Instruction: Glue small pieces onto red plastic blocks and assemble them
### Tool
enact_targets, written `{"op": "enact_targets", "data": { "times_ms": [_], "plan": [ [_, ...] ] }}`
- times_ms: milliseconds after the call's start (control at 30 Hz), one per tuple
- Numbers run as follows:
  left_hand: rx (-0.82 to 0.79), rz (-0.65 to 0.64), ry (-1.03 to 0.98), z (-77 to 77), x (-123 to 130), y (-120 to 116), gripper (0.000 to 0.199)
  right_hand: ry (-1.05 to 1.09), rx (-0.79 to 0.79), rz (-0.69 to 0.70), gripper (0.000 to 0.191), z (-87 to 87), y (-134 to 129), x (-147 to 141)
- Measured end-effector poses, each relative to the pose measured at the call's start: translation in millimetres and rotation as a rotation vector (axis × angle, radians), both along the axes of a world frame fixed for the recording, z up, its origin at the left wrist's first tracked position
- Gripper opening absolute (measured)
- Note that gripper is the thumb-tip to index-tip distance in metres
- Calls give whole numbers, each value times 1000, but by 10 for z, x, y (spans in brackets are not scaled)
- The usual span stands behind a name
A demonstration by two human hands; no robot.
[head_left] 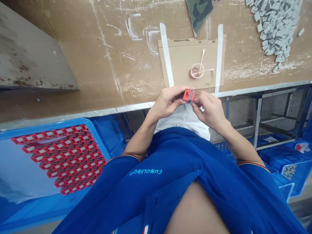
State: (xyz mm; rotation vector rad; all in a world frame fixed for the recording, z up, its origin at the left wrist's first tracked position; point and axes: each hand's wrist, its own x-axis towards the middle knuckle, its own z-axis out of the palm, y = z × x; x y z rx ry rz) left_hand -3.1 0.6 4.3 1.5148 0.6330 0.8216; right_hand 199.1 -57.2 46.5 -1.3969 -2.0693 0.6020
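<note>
Between my two hands, at the table's front edge, is a small red block-like part [186,95] with a hollow in its face and a grey strip along one side. My left hand [168,101] grips it from the left with thumb and fingers. From the other side, the fingertips of my right hand [209,107] are closed at the grey strip. Just beyond them a small clear cup [196,71] holds a little reddish-brown liquid. Two cotton swabs [202,60] lean in the cup, which stands on a cardboard sheet [181,55] taped down with white strips.
Small grey plastic pieces [278,29] lie heaped at the back right. A camouflage cloth [200,14] hangs over the far middle. On the left, a blue crate [96,130] holds rows of red parts [70,149]; a grey metal box [31,52] stands behind it. Blue bins [290,162] sit lower right.
</note>
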Motion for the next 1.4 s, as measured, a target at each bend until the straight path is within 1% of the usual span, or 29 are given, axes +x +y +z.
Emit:
{"op": "enact_targets", "data": {
  "times_ms": [100, 233, 367, 500, 600, 800, 967, 1200, 1400],
  "plan": [
    [-33, 0, 2, 3, -17, -3, 34, -28, 10, 9, 19, -28, -5, -29],
    [-46, 16, 4, -4, -26, -1, 37, -31, 30, -8, 20, -44, 2, -61],
    [-27, 16, -10, -8, -11, 3, 42, -13, 24, -45, 18, 29, -6, -73],
    [-20, 7, -5, -9, 4, 4, 47, -87, -19, -54, 18, 130, -38, -68],
    [-6, 7, -3, -9, 4, 8, 48, -129, 29, -66, 22, 144, -58, -74],
    [61, -2, -45, -34, 3, 25, 46, -208, 145, -88, 23, 59, -50, -113],
    [97, -14, -65, -62, -5, 34, 42, -108, 140, -72, 20, 15, -16, -128],
    [73, -22, -77, -62, -39, 21, 38, 56, 92, -15, 19, -23, 10, -91],
    [81, 10, -51, -70, -38, 13, 37, 88, 60, -50, 19, -47, 6, -98]
  ]
}}
